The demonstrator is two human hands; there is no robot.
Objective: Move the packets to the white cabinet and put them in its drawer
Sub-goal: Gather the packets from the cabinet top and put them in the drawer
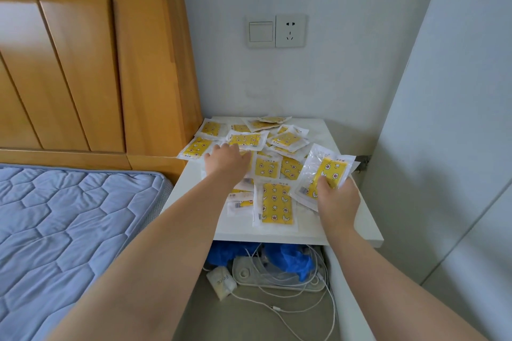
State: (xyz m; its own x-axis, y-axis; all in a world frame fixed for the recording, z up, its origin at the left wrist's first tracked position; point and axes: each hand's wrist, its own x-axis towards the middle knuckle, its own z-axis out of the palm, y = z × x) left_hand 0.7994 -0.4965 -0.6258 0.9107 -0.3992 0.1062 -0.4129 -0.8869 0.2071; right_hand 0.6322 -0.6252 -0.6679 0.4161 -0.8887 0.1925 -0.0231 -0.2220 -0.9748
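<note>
Slippage risk: packets (273,202) lay scattered across the white table (349,231), some overhanging its left edge. Fingers of the right hand (336,198) gripped a loose stack (329,171) over the table's right side; the left hand (227,163) rested on packets mid-table, curl unclear. Slick wrappers could slide off the table's front into cables (277,309) beneath.

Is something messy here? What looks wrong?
Yes. The packets lie in a jumbled heap on the cabinet. They overlap at all angles, and some poke over its left edge. Underneath, white cables lie tangled beside crumpled blue stuff.
</note>
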